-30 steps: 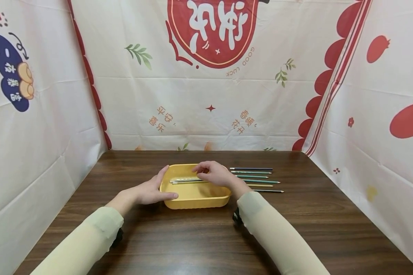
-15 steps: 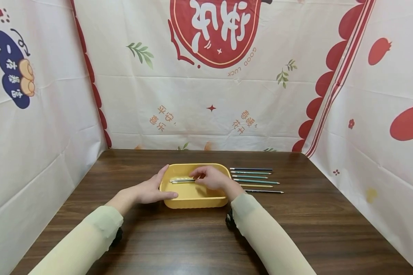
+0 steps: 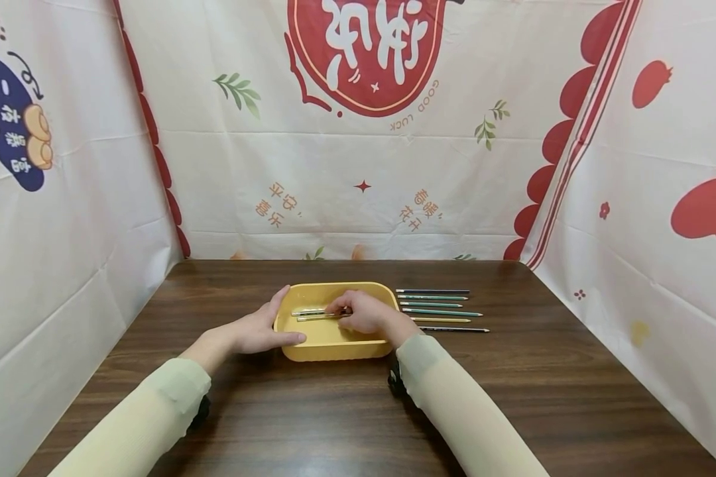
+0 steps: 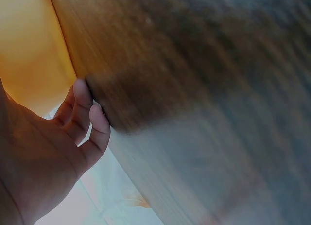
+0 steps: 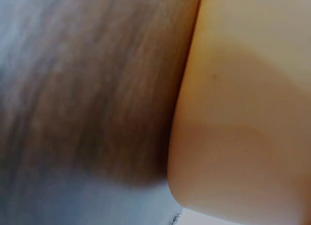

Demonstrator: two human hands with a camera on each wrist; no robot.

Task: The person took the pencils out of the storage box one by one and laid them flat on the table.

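A yellow plastic tray (image 3: 340, 352) stands on the table, and several slim pencils (image 3: 310, 318) lie lengthwise inside it. My left hand (image 3: 252, 332) holds the tray's left end, thumb over the near rim and fingers along the outer wall. In the left wrist view the curled fingertips (image 4: 83, 91) touch that yellow wall. My right hand (image 3: 366, 313) reaches into the tray with bent fingers and pinches at a pencil; its fingers partly hide the pencils. The right wrist view shows only the tray's outer side (image 5: 233, 137) and the tabletop, not the hand.
To the right of the tray, several pencils (image 3: 441, 313) lie roughly parallel in a row, tips pointing right. The left ends of the nearest ones are close to or behind the tray rim. White printed cloth (image 3: 358, 159) hangs around the brown wooden table (image 3: 310, 411).
My right hand has moved left and lower into the tray and now meets the pencils there. The pencils in the tray lie slightly farther apart. My left hand keeps its hold.
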